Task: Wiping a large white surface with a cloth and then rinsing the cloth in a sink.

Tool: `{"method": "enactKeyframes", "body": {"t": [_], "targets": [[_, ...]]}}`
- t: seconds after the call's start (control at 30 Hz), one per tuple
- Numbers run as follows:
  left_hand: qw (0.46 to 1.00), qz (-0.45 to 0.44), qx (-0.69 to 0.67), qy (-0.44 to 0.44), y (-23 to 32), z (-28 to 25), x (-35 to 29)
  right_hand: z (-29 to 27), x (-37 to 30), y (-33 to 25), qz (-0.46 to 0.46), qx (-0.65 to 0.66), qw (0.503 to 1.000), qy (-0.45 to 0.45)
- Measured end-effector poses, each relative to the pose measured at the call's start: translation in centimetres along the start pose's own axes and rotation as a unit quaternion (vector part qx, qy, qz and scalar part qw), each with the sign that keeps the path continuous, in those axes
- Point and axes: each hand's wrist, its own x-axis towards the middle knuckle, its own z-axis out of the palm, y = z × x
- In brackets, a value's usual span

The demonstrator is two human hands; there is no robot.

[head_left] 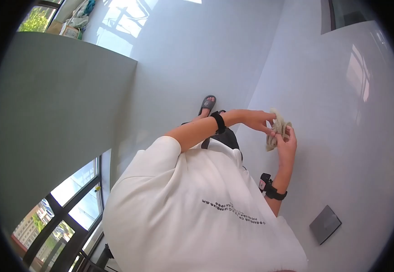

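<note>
A bunched beige cloth (276, 131), crumpled into folds, is held up between my two hands at the right of the head view. My left hand (257, 120) reaches across from the left and grips its upper left side with bent fingers. From below, my right hand (288, 141) pinches the cloth's right and lower folds between thumb and fingers. Part of each hand's fingertips is hidden by the folds. Black straps go round both forearms, and a small device (265, 181) sits by the right one.
A pale wall (342, 136) rises on the right, bearing a grey square plate (325, 225). Left stands a grey-green partition (61, 113), with windows (81, 199) below it. My slippered foot (207, 104) is on the glossy floor (183, 59). Piled items (74, 25) lie far left.
</note>
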Motion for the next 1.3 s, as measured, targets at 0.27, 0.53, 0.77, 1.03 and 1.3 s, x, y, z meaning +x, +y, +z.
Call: {"method": "enactKeyframes", "body": {"t": [0.27,0.53,0.77,1.03,1.3], "targets": [[0.897,0.012,0.023,0.442,-1.8,-4.6,-29.3,24.3,-1.2,-7.2,-0.189,-0.129,0.851,-0.472],[0.627,0.003,-0.061,0.777,-5.2,1.7,-47.5,42.2,-10.3,-9.1,-0.342,-0.168,0.712,-0.590],[0.353,0.114,-0.038,0.928,-4.5,0.9,-58.3,55.2,-17.7,-12.6,-0.448,-0.088,0.719,-0.524],[0.269,-0.009,0.409,0.872,8.0,-4.0,-70.3,66.1,-31.9,-25.5,-0.677,0.143,0.567,-0.447],[0.041,-0.125,0.545,0.828,10.2,-7.8,-81.3,76.1,-41.4,-30.9,-0.822,0.321,0.309,-0.355]]}}
